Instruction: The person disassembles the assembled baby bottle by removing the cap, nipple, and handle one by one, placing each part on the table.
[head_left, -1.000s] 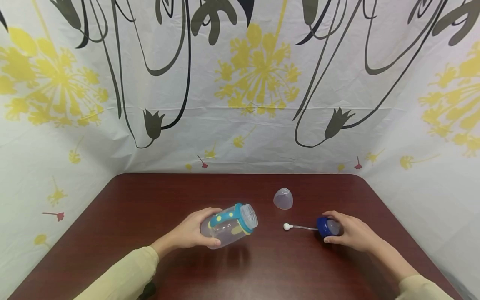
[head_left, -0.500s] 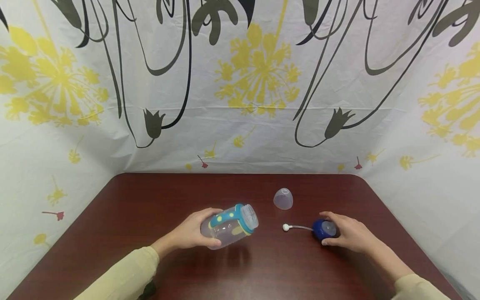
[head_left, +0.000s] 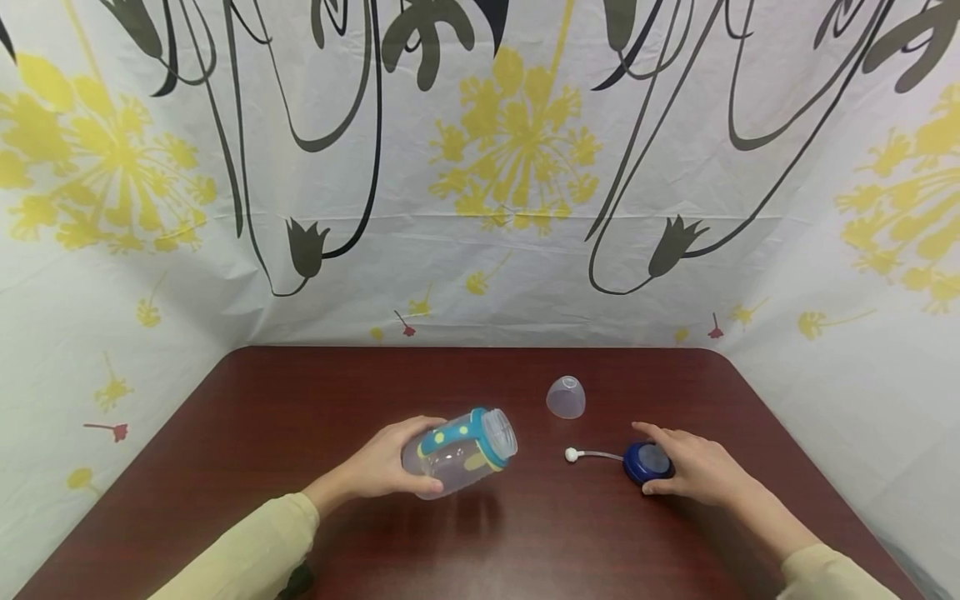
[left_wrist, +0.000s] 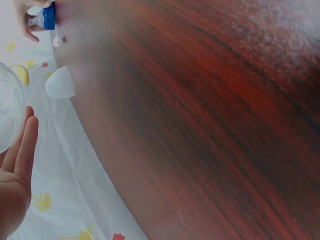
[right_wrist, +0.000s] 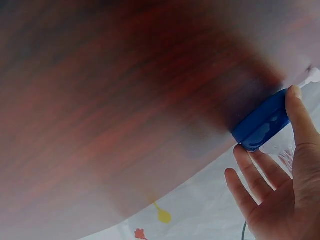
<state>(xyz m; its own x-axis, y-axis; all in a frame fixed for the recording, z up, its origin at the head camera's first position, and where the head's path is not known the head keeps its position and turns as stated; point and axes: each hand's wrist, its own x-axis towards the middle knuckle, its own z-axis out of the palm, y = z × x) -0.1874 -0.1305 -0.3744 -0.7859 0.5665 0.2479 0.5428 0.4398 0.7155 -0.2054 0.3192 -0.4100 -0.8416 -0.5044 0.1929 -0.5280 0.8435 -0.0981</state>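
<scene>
My left hand (head_left: 384, 460) grips a clear baby bottle (head_left: 453, 468) round its lower part, above the table. Lying tilted, the uncapped bottle points its threaded mouth rightward, and a blue band with yellow dots circles its neck. On the right, my right hand (head_left: 701, 467) pinches a blue bottle collar (head_left: 635, 465) with a clear nipple between thumb and fingers. In the right wrist view the thumb touches one side of the blue collar (right_wrist: 265, 120) and fingertips the other. From the collar a thin straw with a white weighted end (head_left: 572, 455) runs left along the table.
A clear dome-shaped bottle cap (head_left: 566, 400) stands on the dark red-brown table (head_left: 315, 392) behind the straw. Patterned white sheeting (head_left: 480, 308) surrounds the table at the back and sides.
My right hand has moved slightly left and down with the collar, which has tipped from sideways to nipple-up near the tabletop. The left hand and bottle have stayed still.
</scene>
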